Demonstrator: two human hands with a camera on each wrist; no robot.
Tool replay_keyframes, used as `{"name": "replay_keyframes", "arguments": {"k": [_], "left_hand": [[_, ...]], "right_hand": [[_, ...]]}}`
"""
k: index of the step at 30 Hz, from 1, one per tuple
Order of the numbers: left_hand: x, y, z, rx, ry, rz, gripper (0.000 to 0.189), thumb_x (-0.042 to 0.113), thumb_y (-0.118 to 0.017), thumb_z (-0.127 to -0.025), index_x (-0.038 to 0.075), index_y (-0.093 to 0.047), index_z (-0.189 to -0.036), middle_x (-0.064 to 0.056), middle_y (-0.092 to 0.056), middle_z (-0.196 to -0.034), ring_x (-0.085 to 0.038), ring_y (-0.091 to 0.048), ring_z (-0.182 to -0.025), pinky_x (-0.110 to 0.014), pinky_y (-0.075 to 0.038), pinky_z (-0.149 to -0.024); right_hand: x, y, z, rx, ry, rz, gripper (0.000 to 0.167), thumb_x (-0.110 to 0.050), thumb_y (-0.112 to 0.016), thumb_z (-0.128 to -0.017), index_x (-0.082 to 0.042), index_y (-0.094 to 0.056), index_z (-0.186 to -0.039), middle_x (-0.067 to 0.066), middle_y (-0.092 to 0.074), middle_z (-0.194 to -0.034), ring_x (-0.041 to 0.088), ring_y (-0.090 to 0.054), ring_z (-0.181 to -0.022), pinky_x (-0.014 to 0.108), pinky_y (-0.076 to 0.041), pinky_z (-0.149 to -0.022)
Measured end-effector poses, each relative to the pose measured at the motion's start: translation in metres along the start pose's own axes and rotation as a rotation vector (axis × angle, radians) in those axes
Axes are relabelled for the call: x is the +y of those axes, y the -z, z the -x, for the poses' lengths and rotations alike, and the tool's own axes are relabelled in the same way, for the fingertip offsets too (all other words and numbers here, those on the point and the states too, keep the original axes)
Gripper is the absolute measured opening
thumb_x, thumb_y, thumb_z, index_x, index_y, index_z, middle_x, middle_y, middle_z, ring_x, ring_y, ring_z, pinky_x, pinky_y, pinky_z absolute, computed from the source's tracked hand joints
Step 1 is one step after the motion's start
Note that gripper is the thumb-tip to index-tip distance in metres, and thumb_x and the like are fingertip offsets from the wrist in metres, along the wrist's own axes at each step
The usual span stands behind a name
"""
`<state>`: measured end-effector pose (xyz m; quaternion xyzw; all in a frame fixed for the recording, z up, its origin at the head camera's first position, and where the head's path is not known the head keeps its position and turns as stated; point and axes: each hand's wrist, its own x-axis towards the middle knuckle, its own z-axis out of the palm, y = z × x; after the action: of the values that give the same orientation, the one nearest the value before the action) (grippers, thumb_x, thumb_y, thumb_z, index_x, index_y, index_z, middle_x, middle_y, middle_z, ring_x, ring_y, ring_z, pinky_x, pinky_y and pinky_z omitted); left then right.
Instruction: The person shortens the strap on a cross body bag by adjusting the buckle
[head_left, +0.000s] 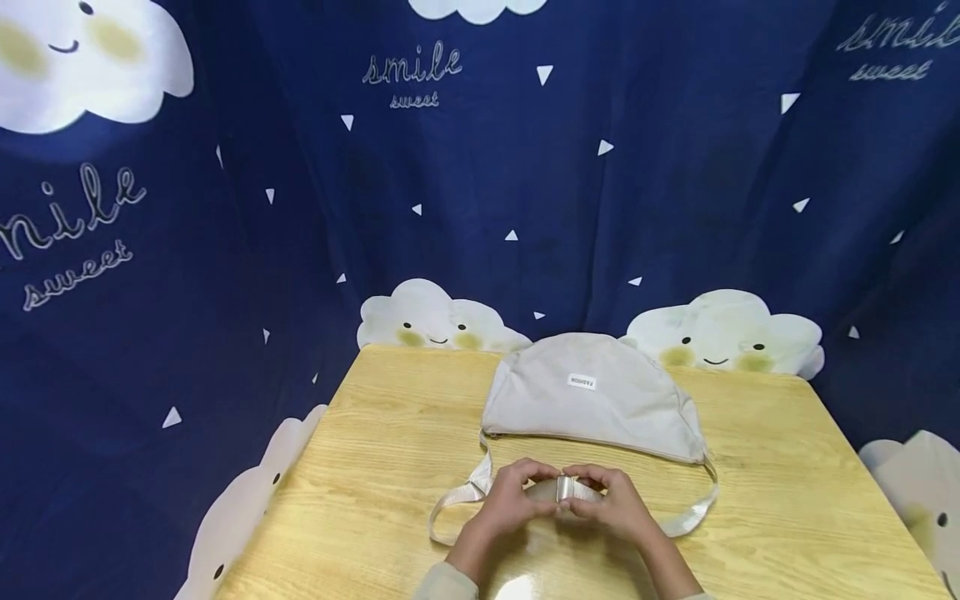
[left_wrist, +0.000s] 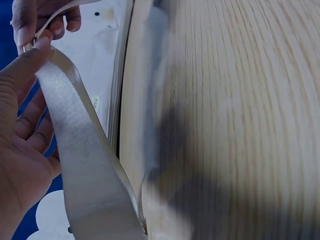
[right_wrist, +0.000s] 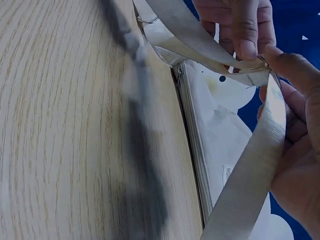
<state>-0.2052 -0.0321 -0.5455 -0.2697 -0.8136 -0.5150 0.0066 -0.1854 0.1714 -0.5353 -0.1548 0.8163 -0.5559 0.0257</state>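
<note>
A pale bag (head_left: 592,396) with a small white label lies on the wooden table, its zipped edge facing the hands. From its two ends runs a light strap (left_wrist: 82,135), looping toward the front. My left hand (head_left: 517,493) pinches the strap just left of a metal slide buckle (head_left: 564,488). On the other side of that buckle my right hand (head_left: 611,502) pinches the strap between thumb and fingers. In the right wrist view both hands meet at the buckle, and the strap (right_wrist: 255,165) hangs down past the right palm. The fingers partly hide the buckle there.
The table (head_left: 390,417) has light wood grain, and its far edge meets a dark blue curtain (head_left: 480,167) printed with clouds and triangles. A second metal ring (head_left: 478,485) sits on the strap near the bag's left end. Bright glare shows at the front.
</note>
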Motion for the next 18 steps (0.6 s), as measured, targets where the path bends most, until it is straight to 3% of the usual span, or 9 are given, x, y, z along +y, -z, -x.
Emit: {"name": "replay_keyframes", "arguments": {"k": [5,9,18], "left_hand": [[-0.001,0.002,0.001,-0.007,0.015,0.03,0.045,0.018,-0.086,-0.064,0.018,-0.068,-0.105,0.011,-0.06,-0.092,-0.004,-0.054,-0.082,-0.023,-0.045,-0.072],[-0.002,0.002,0.002,-0.012,-0.019,0.024,0.047,0.019,-0.087,-0.061,0.017,-0.068,-0.105,0.01,-0.059,-0.087,-0.003,-0.053,-0.078,-0.022,-0.045,-0.068],[-0.006,0.004,0.0,0.023,-0.088,0.011,0.041,0.017,-0.086,-0.062,0.017,-0.07,-0.099,0.007,-0.06,-0.08,-0.005,-0.054,-0.075,-0.022,-0.046,-0.065]], "right_hand": [[-0.002,0.002,-0.001,-0.051,-0.023,-0.04,0.046,-0.023,-0.079,-0.074,-0.002,-0.064,-0.112,0.01,-0.064,-0.101,0.025,-0.056,-0.083,0.03,-0.05,-0.067],[-0.003,0.004,0.001,-0.078,-0.025,-0.071,0.047,-0.021,-0.078,-0.075,0.0,-0.062,-0.114,0.015,-0.061,-0.113,0.026,-0.058,-0.093,0.028,-0.049,-0.075],[-0.005,0.015,0.002,-0.122,-0.027,-0.108,0.044,-0.018,-0.072,-0.082,0.006,-0.059,-0.117,0.021,-0.059,-0.116,0.024,-0.06,-0.097,0.028,-0.051,-0.075]]}}
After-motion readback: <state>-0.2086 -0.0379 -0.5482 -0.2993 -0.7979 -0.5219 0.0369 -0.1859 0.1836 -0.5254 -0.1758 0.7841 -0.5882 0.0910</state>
